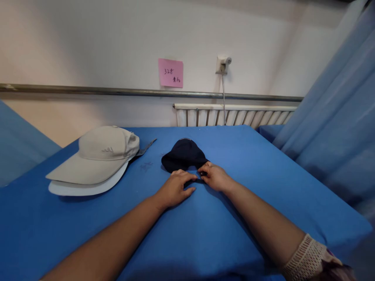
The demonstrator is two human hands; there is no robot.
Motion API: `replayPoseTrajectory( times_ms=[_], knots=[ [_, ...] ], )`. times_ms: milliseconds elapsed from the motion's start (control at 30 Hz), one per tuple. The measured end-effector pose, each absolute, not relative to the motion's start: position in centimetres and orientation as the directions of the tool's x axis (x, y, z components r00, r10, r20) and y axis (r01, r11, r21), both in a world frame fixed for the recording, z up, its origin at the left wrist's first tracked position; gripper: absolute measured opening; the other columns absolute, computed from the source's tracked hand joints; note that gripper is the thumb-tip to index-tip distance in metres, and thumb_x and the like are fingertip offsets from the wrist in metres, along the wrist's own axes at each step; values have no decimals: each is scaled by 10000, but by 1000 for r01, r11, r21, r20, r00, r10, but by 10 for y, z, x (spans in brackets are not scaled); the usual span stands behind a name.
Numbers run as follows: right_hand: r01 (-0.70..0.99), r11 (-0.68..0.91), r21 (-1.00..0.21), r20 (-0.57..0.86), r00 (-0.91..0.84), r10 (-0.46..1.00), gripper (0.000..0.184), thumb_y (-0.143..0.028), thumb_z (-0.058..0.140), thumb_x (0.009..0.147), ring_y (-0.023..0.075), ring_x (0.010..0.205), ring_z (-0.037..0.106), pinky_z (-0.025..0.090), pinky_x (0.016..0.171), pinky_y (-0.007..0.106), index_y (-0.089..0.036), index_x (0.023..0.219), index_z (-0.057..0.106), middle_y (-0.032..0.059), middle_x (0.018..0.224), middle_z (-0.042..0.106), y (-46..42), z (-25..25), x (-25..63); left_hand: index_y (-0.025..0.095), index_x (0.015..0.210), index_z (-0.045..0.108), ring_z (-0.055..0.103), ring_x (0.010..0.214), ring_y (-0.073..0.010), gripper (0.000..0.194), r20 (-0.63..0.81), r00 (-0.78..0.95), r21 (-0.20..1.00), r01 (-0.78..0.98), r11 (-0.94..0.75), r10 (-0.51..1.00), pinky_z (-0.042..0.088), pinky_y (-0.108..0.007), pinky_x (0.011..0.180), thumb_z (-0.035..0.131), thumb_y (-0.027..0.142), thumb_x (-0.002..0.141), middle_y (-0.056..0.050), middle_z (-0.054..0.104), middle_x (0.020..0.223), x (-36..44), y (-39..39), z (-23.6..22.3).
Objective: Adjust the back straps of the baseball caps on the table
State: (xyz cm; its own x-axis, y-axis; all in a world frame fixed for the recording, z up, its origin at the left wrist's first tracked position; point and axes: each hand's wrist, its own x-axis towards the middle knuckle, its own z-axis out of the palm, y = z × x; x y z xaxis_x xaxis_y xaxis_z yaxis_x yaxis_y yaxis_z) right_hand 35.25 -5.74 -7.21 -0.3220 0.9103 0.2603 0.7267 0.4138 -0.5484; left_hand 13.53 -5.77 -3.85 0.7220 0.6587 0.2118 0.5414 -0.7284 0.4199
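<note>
A small dark navy cap lies on the blue-covered table, its back opening toward me. My right hand is closed at the right end of that opening, pinching the strap by a small dark buckle. My left hand has its fingers bent over the left end of the cap's back band, with the thumb lower down. Between the two hands a short stretch of dark strap shows. My left fingers hide the rest of the band.
Stacked caps stand at the left, a beige cap over a white-brimmed cap, with a grey strap trailing. The blue cover spreads beneath. Behind are a metal rail, a radiator and a plugged cord; blue curtains hang right.
</note>
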Motion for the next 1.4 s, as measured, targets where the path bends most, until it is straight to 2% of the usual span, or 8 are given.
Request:
replayPoseTrajectory(
  times_ms=[167,333,433,533,700,867,1033,1400],
  knots=[
    [763,397,-510,246,-312,918,188,-155,601,839,144,856,567,456,795,271,-198,1008,671,47,997,593,-57,-72,354,269,1164,624,590,1054,-254,367,188,715,381,579,-721,674,386,-432,937,661,388,818,-44,684,1135,136,-60,-41],
    [712,429,-555,246,-352,903,318,-26,580,753,126,850,559,453,795,253,-187,1024,626,46,1048,574,-61,-68,360,242,959,680,615,897,-227,156,206,712,381,574,-725,672,396,-413,871,619,320,839,-30,705,931,137,-57,-40],
    [715,408,-568,231,-337,913,300,-11,569,735,124,809,545,443,760,249,-181,978,619,37,1000,581,-63,-65,363,218,840,665,607,797,-202,91,226,680,422,577,-699,698,413,-384,812,597,278,827,-17,689,816,139,-57,-36],
    [732,383,-563,199,-330,923,257,-17,573,727,117,744,521,419,703,244,-180,922,612,23,931,582,-63,-61,364,205,790,631,590,714,-176,102,230,605,524,583,-621,762,431,-328,709,573,281,825,-4,661,743,140,-57,-34],
    [753,394,-527,186,-351,918,283,-54,559,763,126,742,536,414,685,248,-171,1015,612,44,963,600,-67,-54,364,198,837,604,582,657,-151,109,244,456,677,552,-487,856,442,-277,612,541,286,836,10,647,743,138,-55,-35],
    [824,384,-416,182,-338,923,269,-112,547,815,175,869,587,434,784,290,-185,1058,634,83,1065,604,-73,-50,361,198,914,620,619,736,-162,134,284,402,710,522,-473,870,476,-290,666,558,289,839,-6,686,835,138,-56,-36],
    [901,290,-323,157,-251,955,200,-200,603,823,204,834,609,439,728,311,-191,1019,643,105,1058,609,-76,-47,359,199,886,621,607,688,-151,144,259,440,717,509,-476,860,471,-278,637,552,322,857,5,674,783,138,-58,-36],
    [857,300,-420,169,-251,953,120,-145,619,766,170,739,573,403,661,283,-181,879,603,68,876,629,-74,-44,360,200,876,618,611,676,-150,141,247,485,706,503,-499,839,471,-263,609,546,319,853,0,668,762,136,-56,-38]
  ],
)
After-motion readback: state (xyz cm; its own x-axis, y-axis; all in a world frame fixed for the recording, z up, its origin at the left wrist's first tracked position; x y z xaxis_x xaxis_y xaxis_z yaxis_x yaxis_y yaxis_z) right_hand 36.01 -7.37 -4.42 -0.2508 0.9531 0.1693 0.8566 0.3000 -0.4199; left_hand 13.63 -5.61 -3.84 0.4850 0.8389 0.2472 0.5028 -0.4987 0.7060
